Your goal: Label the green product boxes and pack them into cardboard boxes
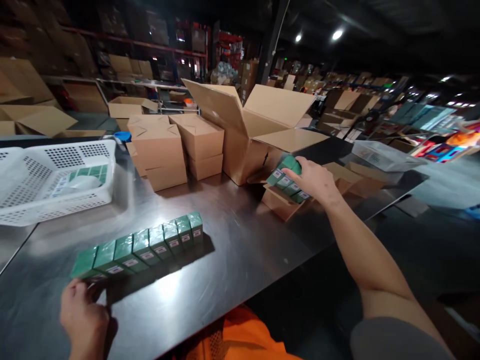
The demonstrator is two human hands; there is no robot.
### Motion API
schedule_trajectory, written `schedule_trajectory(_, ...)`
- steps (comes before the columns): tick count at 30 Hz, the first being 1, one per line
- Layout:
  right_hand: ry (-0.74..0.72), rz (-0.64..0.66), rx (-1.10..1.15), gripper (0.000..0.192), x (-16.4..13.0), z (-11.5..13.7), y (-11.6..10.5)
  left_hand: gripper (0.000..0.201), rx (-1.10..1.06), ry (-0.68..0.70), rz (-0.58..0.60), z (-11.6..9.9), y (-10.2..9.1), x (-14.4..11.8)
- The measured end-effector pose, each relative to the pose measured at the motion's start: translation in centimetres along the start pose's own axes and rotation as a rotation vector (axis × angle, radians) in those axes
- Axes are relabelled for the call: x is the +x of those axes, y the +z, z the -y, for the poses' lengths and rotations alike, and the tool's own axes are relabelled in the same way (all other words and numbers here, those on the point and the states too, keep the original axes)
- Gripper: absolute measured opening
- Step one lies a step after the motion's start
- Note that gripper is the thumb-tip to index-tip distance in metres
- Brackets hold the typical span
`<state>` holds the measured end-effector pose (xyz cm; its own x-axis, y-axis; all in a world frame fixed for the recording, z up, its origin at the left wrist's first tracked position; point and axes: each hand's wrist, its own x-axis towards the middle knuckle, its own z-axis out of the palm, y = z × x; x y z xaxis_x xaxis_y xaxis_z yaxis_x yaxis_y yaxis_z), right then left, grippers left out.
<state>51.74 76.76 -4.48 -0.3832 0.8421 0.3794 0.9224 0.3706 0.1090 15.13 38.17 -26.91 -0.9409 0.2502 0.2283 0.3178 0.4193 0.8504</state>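
Four glossy green cartons (288, 179) gripped by right hand (313, 179).

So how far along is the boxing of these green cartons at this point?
Done: several small brown boxes stand closed in a stack. In hand: the right hand holds a bunch of green cartons over a small open box. Left: a row of green cartons lies by the left hand, and a few more lie in the white basket.
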Motion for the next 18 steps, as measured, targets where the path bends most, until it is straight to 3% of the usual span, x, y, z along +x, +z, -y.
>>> schedule_trajectory(5,0.071,-0.049,-0.100,0.066,0.6,-0.6,1.3,0.028,0.131,0.124,-0.012,2.2,0.2,0.3)
schedule_trajectory(9,0.102,0.073,-0.092,0.066,1.9,-0.7,3.1,0.031,0.160,0.166,-0.024,3.3,0.4,0.7)
schedule_trajectory(13,0.149,0.282,0.013,0.077,2.7,-1.1,5.2,0.029,0.132,0.106,-0.020,1.8,0.5,0.4)
schedule_trajectory(18,0.126,0.414,0.083,0.084,1.2,-0.9,8.4,0.030,0.041,-0.021,-0.008,-0.4,0.3,0.2)
